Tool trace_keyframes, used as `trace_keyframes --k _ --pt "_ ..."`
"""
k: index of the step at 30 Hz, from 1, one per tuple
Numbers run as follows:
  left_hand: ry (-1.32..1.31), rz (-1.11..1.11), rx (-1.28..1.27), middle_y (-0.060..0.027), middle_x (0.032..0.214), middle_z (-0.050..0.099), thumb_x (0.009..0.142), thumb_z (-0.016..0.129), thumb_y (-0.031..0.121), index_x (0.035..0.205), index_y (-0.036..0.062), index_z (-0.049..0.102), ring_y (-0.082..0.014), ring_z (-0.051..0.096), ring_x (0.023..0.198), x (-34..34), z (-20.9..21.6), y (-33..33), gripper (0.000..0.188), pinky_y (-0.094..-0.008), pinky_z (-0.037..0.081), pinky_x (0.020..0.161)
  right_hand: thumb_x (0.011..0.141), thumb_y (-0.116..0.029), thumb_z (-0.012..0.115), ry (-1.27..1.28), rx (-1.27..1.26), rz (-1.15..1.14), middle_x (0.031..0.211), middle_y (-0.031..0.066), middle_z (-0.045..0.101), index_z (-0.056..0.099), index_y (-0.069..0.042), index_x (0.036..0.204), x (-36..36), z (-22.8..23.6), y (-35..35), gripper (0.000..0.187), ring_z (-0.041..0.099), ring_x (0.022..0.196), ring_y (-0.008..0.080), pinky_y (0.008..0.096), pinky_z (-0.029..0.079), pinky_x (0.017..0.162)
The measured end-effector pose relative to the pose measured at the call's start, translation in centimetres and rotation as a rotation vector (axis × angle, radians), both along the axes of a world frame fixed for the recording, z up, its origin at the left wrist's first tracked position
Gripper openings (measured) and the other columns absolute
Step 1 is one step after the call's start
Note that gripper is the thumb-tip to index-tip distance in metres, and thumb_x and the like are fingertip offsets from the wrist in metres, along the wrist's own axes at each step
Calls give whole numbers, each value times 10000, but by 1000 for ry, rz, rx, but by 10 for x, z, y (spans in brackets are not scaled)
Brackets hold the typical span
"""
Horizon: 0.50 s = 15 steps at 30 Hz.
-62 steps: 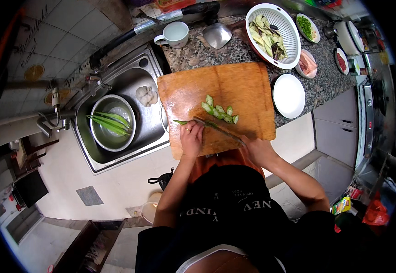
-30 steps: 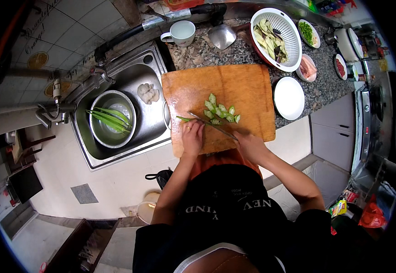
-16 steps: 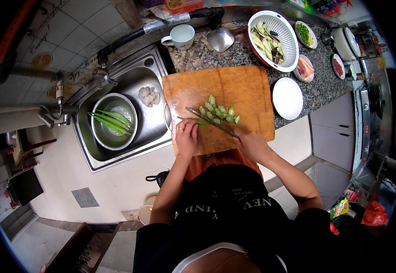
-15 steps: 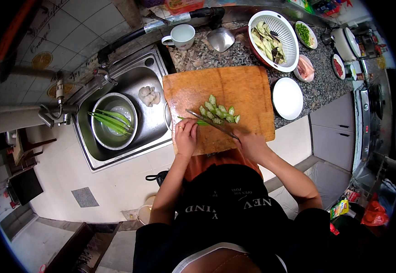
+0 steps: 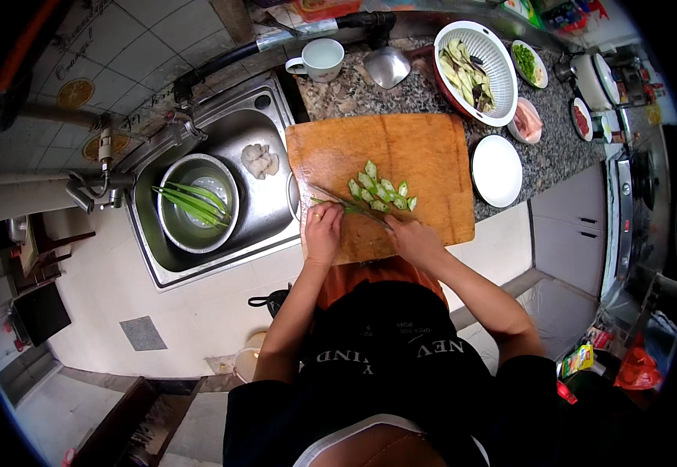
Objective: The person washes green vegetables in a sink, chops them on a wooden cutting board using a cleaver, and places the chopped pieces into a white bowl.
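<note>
A wooden cutting board (image 5: 424, 156) lies in front of me. My right hand (image 5: 416, 243) is wrapped round the handle of a knife (image 5: 354, 206), whose blade slants up and left across the board. At the board's left part, my left hand (image 5: 324, 231) has its fingers curled on a green okra pod (image 5: 316, 201). Most of that pod is hidden by the fingers and the blade. Slantwise-cut okra slices (image 5: 381, 192) sit in a loose cluster just beyond the knife.
Left of the board, a sink (image 5: 264, 233) holds a metal bowl (image 5: 235, 210) with whole okra (image 5: 190, 204) and a greyish lump (image 5: 260, 161). Rightward are a white plate (image 5: 497, 171), a colander (image 5: 504, 78) of cut eggplant and a meat bowl (image 5: 527, 122). Behind stand a mug (image 5: 323, 61) and spatula (image 5: 387, 68).
The knife and my right hand have shifted left along the okra, toward my left hand. The whole view has moved slightly. Both hands keep their hold.
</note>
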<state>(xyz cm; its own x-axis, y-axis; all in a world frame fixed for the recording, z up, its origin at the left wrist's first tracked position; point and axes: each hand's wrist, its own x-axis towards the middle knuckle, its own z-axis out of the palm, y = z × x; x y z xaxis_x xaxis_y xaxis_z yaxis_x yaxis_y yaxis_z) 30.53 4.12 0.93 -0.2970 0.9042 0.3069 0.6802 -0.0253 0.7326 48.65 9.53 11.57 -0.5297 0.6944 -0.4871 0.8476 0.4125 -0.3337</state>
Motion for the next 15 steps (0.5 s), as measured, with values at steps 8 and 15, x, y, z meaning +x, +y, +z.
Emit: trace_keyframes --k 8,15 --pt "-8 4 3 -85 900 586 731 639 17 812 41 607 -266 555 846 -5 -1 0 91 -347 460 732 814 -136 481 -64 -20 50 698 192 621 508 -57 1038 15 28 -5 239 611 675 389 510 474 592" --pt "-32 4 31 -110 858 569 731 642 12 792 27 593 -284 548 805 -5 -1 0 80 -350 446 719 824 -144 474 42 28 -21 696 204 612 513 -64 1048 -14 3 -5 241 611 692 386 492 476 595"
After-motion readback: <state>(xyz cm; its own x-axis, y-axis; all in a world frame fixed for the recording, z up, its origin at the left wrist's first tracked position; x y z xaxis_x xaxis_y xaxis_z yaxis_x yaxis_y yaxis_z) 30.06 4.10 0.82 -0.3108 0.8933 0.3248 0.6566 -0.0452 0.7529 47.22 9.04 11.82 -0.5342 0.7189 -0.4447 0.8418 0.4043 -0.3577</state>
